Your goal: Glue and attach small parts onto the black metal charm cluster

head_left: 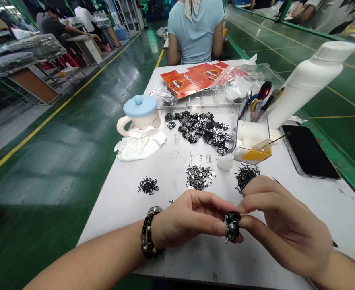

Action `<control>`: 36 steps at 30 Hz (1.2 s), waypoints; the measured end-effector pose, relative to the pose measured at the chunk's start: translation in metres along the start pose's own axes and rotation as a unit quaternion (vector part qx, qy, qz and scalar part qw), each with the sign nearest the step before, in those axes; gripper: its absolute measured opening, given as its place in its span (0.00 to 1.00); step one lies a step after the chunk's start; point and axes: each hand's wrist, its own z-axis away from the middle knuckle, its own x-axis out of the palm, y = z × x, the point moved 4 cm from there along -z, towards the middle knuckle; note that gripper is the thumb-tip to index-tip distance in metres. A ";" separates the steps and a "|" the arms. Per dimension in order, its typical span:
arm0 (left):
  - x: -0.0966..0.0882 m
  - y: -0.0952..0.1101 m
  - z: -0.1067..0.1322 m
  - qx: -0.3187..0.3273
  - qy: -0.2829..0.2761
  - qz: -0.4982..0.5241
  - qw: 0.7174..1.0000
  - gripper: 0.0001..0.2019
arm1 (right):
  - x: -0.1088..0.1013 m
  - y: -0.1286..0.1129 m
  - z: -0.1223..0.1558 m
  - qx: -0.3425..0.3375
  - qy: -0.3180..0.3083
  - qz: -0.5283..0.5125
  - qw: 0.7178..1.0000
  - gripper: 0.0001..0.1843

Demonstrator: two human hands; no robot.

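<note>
Both hands meet over the near part of the white table. My left hand, with a dark bead bracelet at the wrist, pinches a small black and silver part. My right hand pinches the same part from the other side. Just beyond my fingers lie a heap of small silver parts, a heap of thin black curved pieces and a smaller heap of black pieces to the left.
Farther back are a large pile of black parts, a mug with a blue lid, a white cloth, a clear box with tools, a white bottle, a phone and red cartons. A person in a light blue shirt sits beyond the table.
</note>
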 end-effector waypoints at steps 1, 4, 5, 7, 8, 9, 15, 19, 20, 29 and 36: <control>0.000 0.000 0.000 0.000 -0.002 0.000 1.000 0.14 | 0.000 0.002 0.000 0.010 -0.009 -0.011 1.000 0.11; -0.001 0.001 0.001 0.002 0.000 -0.014 1.000 0.13 | 0.002 0.006 -0.001 0.038 -0.047 -0.041 0.997 0.10; -0.001 0.002 0.001 0.002 0.003 -0.023 1.000 0.13 | 0.002 0.007 -0.001 0.046 -0.058 -0.051 0.996 0.09; -0.001 0.004 0.002 0.002 0.010 -0.048 0.999 0.13 | 0.002 0.009 -0.002 0.061 -0.079 -0.072 0.992 0.10; -0.001 0.006 0.003 0.000 0.014 -0.063 0.998 0.13 | 0.003 0.009 -0.002 0.067 -0.090 -0.082 0.990 0.10; -0.001 0.007 0.004 -0.002 0.018 -0.079 0.997 0.12 | 0.003 0.009 -0.002 0.072 -0.102 -0.092 0.988 0.10; 0.002 0.011 0.007 -0.009 0.029 -0.131 0.991 0.11 | 0.007 0.011 -0.002 0.095 -0.143 -0.139 0.975 0.08; 0.001 0.011 0.007 -0.014 0.032 -0.142 0.989 0.12 | 0.006 0.011 0.000 0.109 -0.130 -0.172 0.970 0.06; 0.001 0.010 0.006 -0.015 0.036 -0.143 0.989 0.12 | 0.007 0.011 0.000 0.112 -0.132 -0.180 0.968 0.05; -0.001 0.010 0.005 -0.033 0.059 -0.139 0.988 0.11 | 0.007 0.008 -0.001 0.081 -0.143 -0.155 0.974 0.07; 0.000 0.009 0.004 -0.053 0.064 -0.127 0.988 0.10 | 0.006 0.006 -0.002 0.110 -0.206 -0.156 0.960 0.09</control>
